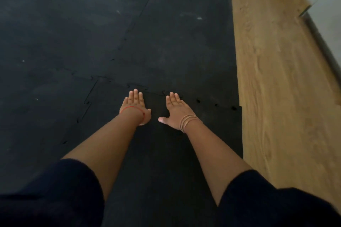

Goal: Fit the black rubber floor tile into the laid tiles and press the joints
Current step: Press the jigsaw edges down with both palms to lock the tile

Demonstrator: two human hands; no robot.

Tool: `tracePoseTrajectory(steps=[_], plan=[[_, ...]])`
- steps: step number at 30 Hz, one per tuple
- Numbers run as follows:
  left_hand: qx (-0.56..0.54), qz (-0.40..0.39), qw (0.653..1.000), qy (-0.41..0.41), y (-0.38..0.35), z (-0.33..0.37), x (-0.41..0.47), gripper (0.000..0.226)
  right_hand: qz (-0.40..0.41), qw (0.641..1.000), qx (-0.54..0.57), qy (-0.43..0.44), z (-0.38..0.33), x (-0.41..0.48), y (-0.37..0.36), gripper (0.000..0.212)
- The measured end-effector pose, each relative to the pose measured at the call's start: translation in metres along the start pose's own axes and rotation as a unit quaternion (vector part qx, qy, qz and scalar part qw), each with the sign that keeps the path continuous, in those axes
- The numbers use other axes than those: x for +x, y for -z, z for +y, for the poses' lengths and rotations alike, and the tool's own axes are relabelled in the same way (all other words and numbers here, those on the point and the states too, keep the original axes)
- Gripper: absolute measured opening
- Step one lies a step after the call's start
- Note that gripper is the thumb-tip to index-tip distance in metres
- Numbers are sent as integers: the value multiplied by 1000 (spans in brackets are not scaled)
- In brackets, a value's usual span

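Because the far joint is where the near tile locks into the laid tiles (73, 24), both hands lie flat on the black rubber floor tile (156, 153) just short of that seam, apparently to press the interlocking tabs down. Left hand (135, 106) is palm-down with its fingers straight and close together; right hand (176, 109) is palm-down too, fingers together and thumb spread out to the side. Neither grips anything. That tile lies on the floor directly under the person, its right edge along the bare wooden floor (276, 79). It looks matte and dark, with jigsaw-shaped edges. To the right of the right hand, small gaps (198, 100) show along the joint, so that stretch seems not fully seated.
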State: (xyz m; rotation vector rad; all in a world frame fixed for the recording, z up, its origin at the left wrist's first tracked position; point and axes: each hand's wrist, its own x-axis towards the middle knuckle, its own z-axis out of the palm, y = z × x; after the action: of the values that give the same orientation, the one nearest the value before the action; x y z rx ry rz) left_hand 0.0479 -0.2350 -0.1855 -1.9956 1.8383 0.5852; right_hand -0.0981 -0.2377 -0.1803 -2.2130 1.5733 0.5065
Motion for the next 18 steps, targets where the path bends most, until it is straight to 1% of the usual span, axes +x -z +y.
tracePoseTrajectory(steps=[1,3,4,5,7,10,12,18], plan=[[-3,3,1000,-9,1,9,-1,70,44,999,18,-21,7,-8,-10,87],[-11,33,996,-80,-8,28,-9,70,124,986,39,-102,28,-26,-33,94],[-14,57,991,-121,-18,37,-14,68,142,980,36,-135,40,-34,-42,98],[-19,90,984,-154,-28,44,-16,66,148,977,28,-152,49,-39,-48,100],[-31,154,971,-180,-40,55,-12,62,147,978,15,-146,58,-40,-52,103],[-30,198,966,-162,-43,66,1,62,142,982,18,-126,61,-32,-53,104],[-22,202,967,-156,-44,68,4,62,126,985,26,-119,63,-32,-51,105],[-1,175,974,-145,-39,68,-1,63,60,993,22,-95,67,-36,-30,105]])
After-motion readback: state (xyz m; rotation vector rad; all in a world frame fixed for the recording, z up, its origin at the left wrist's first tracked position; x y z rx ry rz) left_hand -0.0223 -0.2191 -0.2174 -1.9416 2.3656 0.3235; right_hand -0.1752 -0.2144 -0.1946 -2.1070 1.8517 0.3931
